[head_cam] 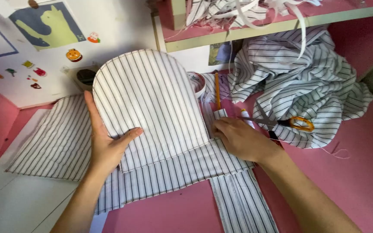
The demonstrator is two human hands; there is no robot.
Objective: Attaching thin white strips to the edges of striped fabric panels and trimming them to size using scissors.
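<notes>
The left hand comes up from the lower edge of the view on a bare forearm that slants up and to the right. It is open and flat, palm down, with the fingers held together and stretched straight away from the body, and the thumb spread wide to the right. The right hand enters from the lower right on a bare forearm running up and to the left. Its knuckles face up, and its fingers are curled and bunched, pressing downward, their tips pointing left toward the other hand.

both forearms bare, no sleeves/rings seen
</notes>
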